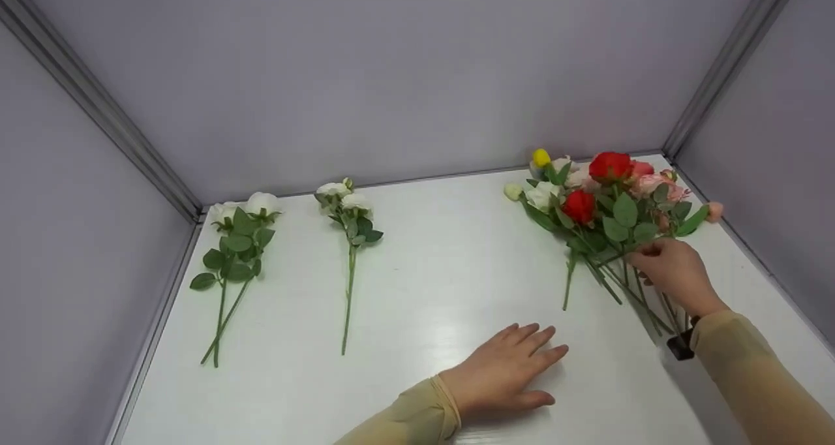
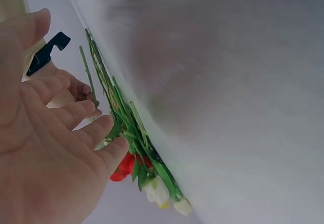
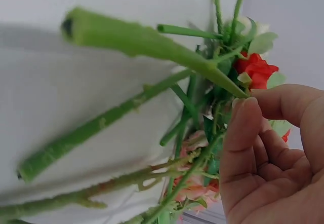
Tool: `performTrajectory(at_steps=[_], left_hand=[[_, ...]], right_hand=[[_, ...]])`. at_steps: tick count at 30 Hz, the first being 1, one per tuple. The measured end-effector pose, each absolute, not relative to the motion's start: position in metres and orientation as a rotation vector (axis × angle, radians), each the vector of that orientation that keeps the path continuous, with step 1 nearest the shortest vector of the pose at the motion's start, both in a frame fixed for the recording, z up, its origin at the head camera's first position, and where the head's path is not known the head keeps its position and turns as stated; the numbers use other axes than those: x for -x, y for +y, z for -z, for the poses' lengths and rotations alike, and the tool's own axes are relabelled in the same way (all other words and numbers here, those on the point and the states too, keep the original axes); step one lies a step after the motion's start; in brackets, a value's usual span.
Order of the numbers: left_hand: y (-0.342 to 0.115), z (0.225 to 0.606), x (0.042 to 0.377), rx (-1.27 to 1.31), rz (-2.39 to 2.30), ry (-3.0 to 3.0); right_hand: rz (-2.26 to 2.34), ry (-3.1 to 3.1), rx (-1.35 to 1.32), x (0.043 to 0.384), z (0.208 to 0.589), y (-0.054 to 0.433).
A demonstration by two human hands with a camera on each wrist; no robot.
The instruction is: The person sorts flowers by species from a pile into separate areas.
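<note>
white work surface [image 1: 443, 249] boxed in on three sides. back wall [image 1: 391, 73] is plain grey with a lavender cast, left wall [image 1: 59, 236] much the same, right wall [image 1: 783, 138] a touch pinker in patches. grey metal posts in both rear corners, left post [image 1: 98, 102] and right post [image 1: 726, 66], both slanting in the head view. thin dark seam [image 1: 430, 177] where surface meets back wall. metal strip [image 1: 156, 333] down the left edge. light is soft, with a pale sheen [image 1: 443, 331] near mid-surface.
</note>
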State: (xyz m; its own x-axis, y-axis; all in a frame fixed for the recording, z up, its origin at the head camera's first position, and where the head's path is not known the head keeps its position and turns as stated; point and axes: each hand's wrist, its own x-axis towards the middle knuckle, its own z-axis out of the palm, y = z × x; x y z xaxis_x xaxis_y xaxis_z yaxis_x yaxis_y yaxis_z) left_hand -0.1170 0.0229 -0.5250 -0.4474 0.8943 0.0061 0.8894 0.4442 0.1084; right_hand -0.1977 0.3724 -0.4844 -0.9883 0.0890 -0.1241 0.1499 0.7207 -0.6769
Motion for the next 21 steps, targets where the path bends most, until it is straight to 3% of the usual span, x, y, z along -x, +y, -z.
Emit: performTrajectory(at_steps=[5,10,16,21], left_hand=[[0.011,0.525,0.124,-1.495,-0.359,2.662],[0.001,0.518,0.129,-1.167,-0.778,2.653],[-0.006,0.51,0.134,-0.635,-1.494,2.326],[-0.018,0.512,0.139,-0.476,-1.826,2.09]], right_hand=[[1.26,2.842,-0.201,0.201,0.471,0.363],[1.476,2.76,-0.174,0.208,0.457,0.336],[1.88,2.433,-0.024,0.208,0.451,0.274],[2.117,2.152,0.16,0.198,0.456,0.219]])
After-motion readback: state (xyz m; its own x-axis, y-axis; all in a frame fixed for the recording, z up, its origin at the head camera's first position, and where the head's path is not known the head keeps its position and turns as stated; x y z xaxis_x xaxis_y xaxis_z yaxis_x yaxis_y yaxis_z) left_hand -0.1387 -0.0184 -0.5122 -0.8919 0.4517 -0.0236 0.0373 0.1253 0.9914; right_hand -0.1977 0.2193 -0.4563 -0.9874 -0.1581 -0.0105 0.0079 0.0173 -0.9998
